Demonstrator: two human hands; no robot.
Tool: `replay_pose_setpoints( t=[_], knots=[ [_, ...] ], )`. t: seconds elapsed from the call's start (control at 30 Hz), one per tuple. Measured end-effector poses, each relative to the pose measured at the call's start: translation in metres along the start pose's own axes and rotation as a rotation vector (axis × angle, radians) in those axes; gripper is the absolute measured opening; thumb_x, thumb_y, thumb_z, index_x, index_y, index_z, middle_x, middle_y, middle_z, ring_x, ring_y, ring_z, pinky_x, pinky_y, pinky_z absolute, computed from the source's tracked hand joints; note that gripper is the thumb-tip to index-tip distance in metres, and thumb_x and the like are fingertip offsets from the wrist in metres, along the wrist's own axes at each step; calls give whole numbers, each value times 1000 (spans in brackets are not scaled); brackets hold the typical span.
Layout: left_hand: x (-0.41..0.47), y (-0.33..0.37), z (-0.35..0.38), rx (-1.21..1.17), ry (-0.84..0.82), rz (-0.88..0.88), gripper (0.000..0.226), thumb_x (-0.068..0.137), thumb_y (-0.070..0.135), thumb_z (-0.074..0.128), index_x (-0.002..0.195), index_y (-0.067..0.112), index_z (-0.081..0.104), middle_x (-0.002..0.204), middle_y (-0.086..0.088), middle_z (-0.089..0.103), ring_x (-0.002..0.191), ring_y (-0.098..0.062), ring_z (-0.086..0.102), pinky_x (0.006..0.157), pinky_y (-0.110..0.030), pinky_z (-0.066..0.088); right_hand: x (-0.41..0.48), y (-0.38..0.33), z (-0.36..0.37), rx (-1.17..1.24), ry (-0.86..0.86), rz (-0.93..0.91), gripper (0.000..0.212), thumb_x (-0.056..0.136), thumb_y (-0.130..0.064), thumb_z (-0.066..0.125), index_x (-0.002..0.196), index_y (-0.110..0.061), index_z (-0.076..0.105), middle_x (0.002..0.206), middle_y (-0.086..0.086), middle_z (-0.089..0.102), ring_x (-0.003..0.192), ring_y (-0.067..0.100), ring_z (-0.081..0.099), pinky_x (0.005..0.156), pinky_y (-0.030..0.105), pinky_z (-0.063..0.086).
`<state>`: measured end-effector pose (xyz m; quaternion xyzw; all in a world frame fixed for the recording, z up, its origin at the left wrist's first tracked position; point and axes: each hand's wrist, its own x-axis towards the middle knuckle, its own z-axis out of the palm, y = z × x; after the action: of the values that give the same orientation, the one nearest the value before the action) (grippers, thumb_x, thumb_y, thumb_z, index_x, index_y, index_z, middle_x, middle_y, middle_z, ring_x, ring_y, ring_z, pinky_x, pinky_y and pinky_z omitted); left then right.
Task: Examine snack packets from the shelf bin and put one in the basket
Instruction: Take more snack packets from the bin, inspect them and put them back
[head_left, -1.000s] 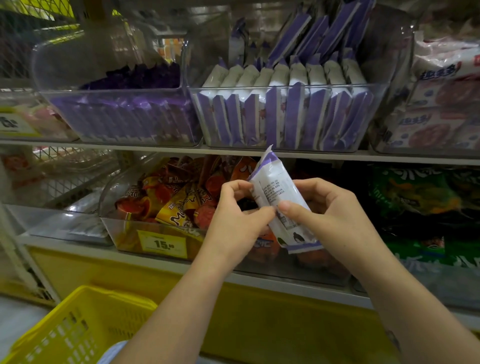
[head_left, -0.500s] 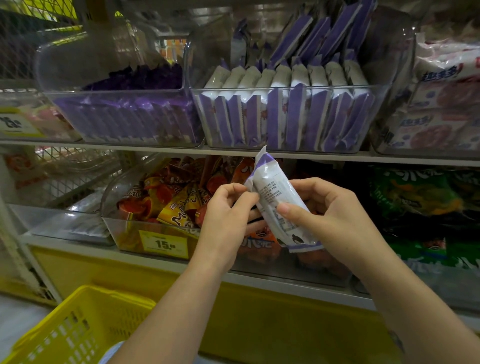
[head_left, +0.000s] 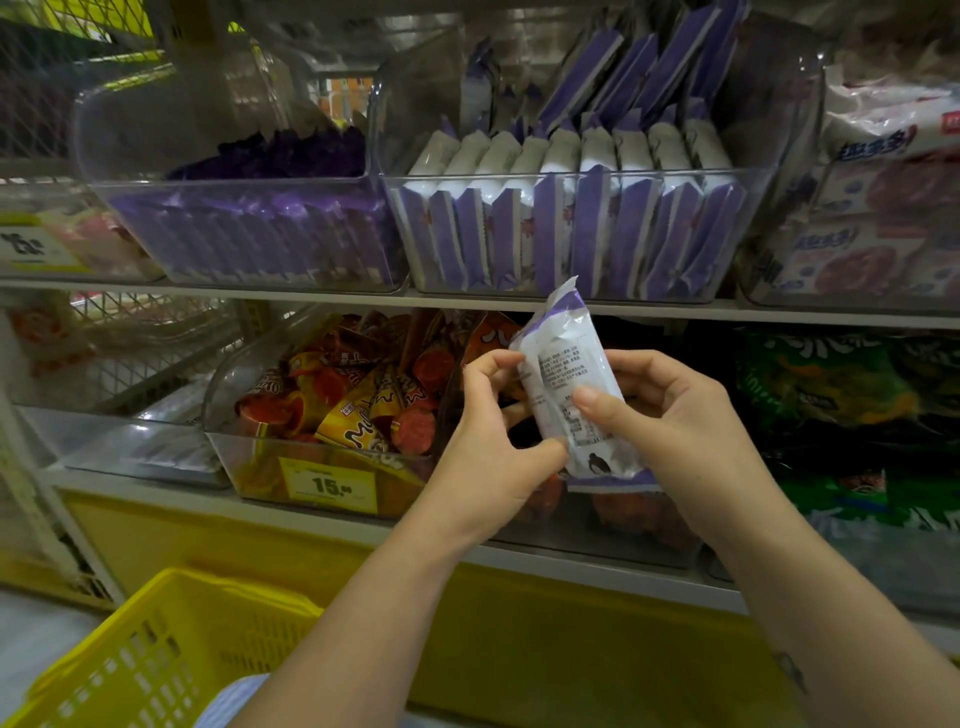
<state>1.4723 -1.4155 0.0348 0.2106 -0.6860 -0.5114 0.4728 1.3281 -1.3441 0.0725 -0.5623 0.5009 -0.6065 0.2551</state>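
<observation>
A white-and-purple snack packet (head_left: 571, 384) is held up between both hands, printed back shown, top tilted left. Its left edge is pinched by the left hand (head_left: 488, 441), fingers curled high and thumb low. Its right side is gripped by the right hand (head_left: 675, 426), thumb laid across the print. The far bin of orange snacks (head_left: 332, 410), price tag (head_left: 330, 486) on its front, is partly hidden by hands and packet. Just above and farther back, the clear shelf bin (head_left: 571, 179) is packed with matching packets. Green packets (head_left: 831, 384) are seen at right, and the yellow basket (head_left: 130, 654) lies near left. Since a second ago, the packet has barely moved; the left thumb has been shifted lower
</observation>
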Motion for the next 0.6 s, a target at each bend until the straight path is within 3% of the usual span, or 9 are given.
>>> replay_pose_setpoints(
  t=[0.2,0.3,0.37,0.5,0.6],
  knots=[
    [-6,22,-12,13,-29,1,64,66,35,81,117,48,44,118,27,57,114,0,59,82,-31,58,-2,-17,-2,51,-13,10,37,70,-38,70,105,-26,66,94,-6,76,85,12,73,64,28,60],
    [-13,43,-19,4,-44,58,68,71,28,80,124,48,43,126,31,54,117,-3,59,82,-24,56,-6,-33,-6,68,-23,18,13,89,-28,62,100,-30,67,93,-8,76,84,14,74,62,27,60],
    [-20,59,-25,38,-78,76,72,72,32,79,125,57,39,126,37,51,115,-4,61,85,-27,57,-8,-45,-6,67,-43,15,13,93,-28,57,100,-32,68,97,-7,76,86,14,74,66,31,61],
    [-25,88,-24,19,-140,61,86,80,26,75,136,64,23,134,19,55,115,-7,63,91,-32,56,-1,-77,2,166,-36,17,17,96,-22,53,103,-29,66,98,-4,76,89,15,73,68,30,61],
    [-20,110,-21,-37,-30,118,90,83,17,70,149,47,17,127,16,62,115,-7,63,94,-30,54,12,-104,8,177,-38,25,14,96,-19,55,101,-26,66,96,-2,76,89,15,73,73,32,61]
  ],
)
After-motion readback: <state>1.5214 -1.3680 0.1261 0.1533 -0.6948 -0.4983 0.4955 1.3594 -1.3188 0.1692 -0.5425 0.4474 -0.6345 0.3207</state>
